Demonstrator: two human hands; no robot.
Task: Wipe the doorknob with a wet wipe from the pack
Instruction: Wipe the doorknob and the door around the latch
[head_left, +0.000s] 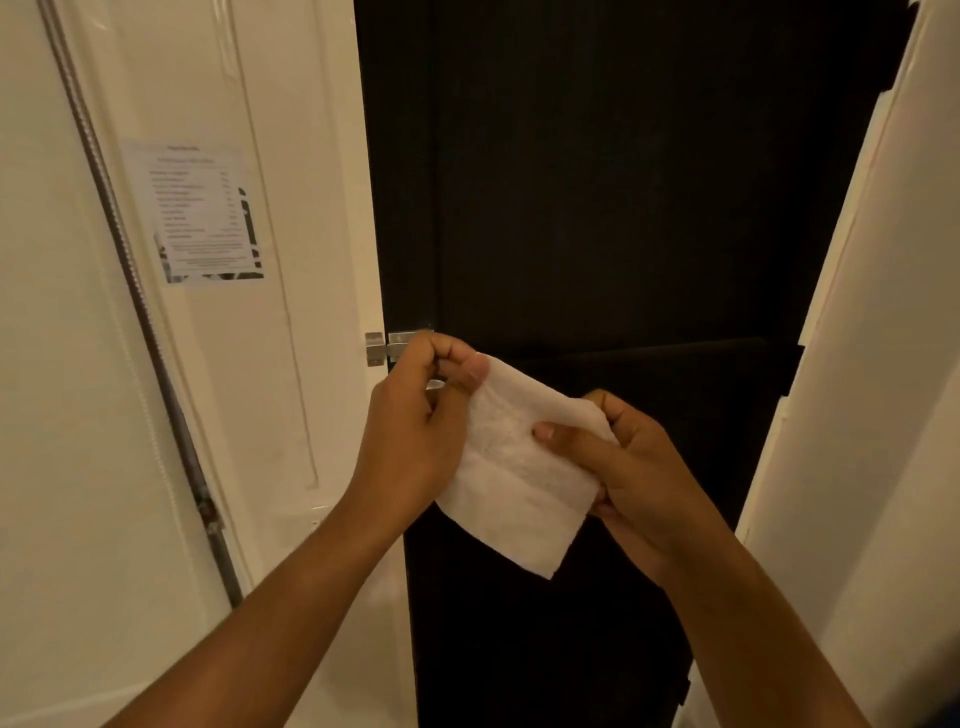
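A white wet wipe (519, 467) is stretched between both hands in front of a black door (597, 208). My left hand (415, 431) pinches its upper left corner between thumb and fingers. On the wipe's right edge my right hand (628, 467) grips with the thumb on top. Just behind my left hand, a small silver latch (387, 347) bridges the door's left edge and the white frame. No doorknob shows; my hands and the wipe cover that stretch of the door. The pack is out of view.
A white door frame and panel (234, 364) stand to the left with a printed paper notice (202, 213) stuck on. A metal conduit (130, 270) runs down the left wall. A white wall (872, 415) closes in on the right.
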